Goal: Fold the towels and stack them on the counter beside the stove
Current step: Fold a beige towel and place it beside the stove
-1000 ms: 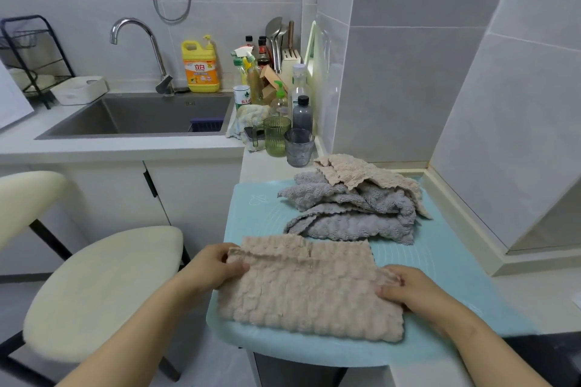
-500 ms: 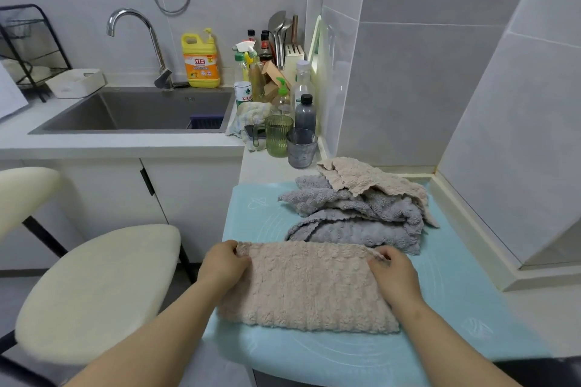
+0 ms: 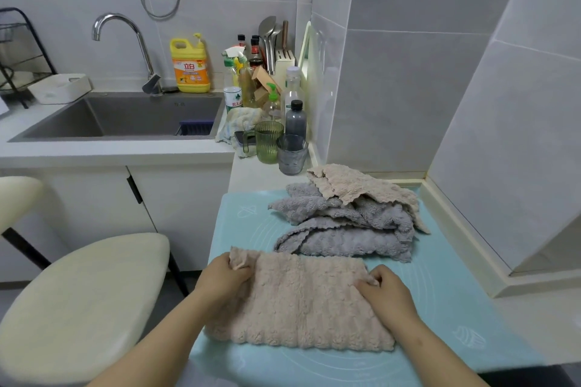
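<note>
A beige towel (image 3: 301, 298), folded in half, lies flat on the light blue mat (image 3: 446, 286) near its front edge. My left hand (image 3: 224, 276) pinches the towel's far left corner, which sticks up a little. My right hand (image 3: 386, 289) grips the far right corner. Behind it sits a loose heap of grey towels (image 3: 342, 229) with another beige towel (image 3: 361, 187) draped over the top.
A green cup (image 3: 268, 141) and a grey glass (image 3: 291, 154) stand behind the heap, with bottles and a knife block beyond. The sink (image 3: 125, 118) is at the left. A cream stool (image 3: 78, 302) stands left of the counter. Tiled walls close the right side.
Both hands slid along the beige towel's far edge and closed on its two far corners; the left corner is now lifted slightly. The heap has not moved.
</note>
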Demonstrator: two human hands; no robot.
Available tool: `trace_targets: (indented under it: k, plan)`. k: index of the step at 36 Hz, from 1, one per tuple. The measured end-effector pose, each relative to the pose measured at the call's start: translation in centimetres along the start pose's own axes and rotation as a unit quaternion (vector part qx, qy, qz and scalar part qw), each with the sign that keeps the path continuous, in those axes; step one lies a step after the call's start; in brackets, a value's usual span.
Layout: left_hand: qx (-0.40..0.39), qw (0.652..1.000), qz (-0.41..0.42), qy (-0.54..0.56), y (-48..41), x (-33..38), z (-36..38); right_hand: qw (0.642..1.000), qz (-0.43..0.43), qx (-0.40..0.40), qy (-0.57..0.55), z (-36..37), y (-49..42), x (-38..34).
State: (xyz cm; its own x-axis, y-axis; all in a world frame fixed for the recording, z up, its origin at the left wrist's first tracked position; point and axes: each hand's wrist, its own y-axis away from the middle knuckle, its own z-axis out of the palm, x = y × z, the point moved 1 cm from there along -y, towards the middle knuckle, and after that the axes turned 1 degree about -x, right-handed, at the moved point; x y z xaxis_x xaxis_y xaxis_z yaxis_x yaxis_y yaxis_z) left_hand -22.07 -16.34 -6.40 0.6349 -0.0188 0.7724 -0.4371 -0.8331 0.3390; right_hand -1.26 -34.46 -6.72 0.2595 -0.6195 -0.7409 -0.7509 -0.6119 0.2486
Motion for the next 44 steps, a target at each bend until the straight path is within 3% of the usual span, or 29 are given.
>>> trace_targets:
  k: [10,16,21,27,37,39,41,44]
  plan:
    - [-0.067,0.989,-0.02,0.127,1.9,0.6,-0.4,0.996,0.003,0.002,-0.093,-1.7,0.7,0.9]
    - [-0.01,0.995,-0.08,0.053,2.0,-0.7,-0.1,0.995,0.039,-0.028,-0.082,-1.3,1.3,1.1]
    - [-0.06,0.991,-0.02,0.115,2.9,-0.9,-0.2,0.992,0.064,-0.046,-0.098,-1.3,1.4,1.0]
    - [-0.016,0.999,0.052,-0.003,3.0,-1.4,-0.6,0.997,0.042,-0.048,-0.036,-1.0,1.4,1.1]
    - [0.069,0.985,0.128,-0.095,1.8,-2.1,0.2,0.999,-0.015,-0.035,0.011,-0.6,1.9,0.8]
    - [0.107,0.971,0.124,-0.175,2.1,-2.2,0.4,0.999,-0.009,-0.04,-0.005,-0.6,1.9,0.7]
    - [0.156,0.928,0.168,-0.293,2.5,-2.2,0.7,0.999,0.009,-0.035,-0.032,-0.7,1.8,0.6]
    - [0.103,0.886,0.261,-0.368,3.2,-2.1,2.0,0.997,0.043,-0.035,-0.051,-0.9,1.9,0.5]
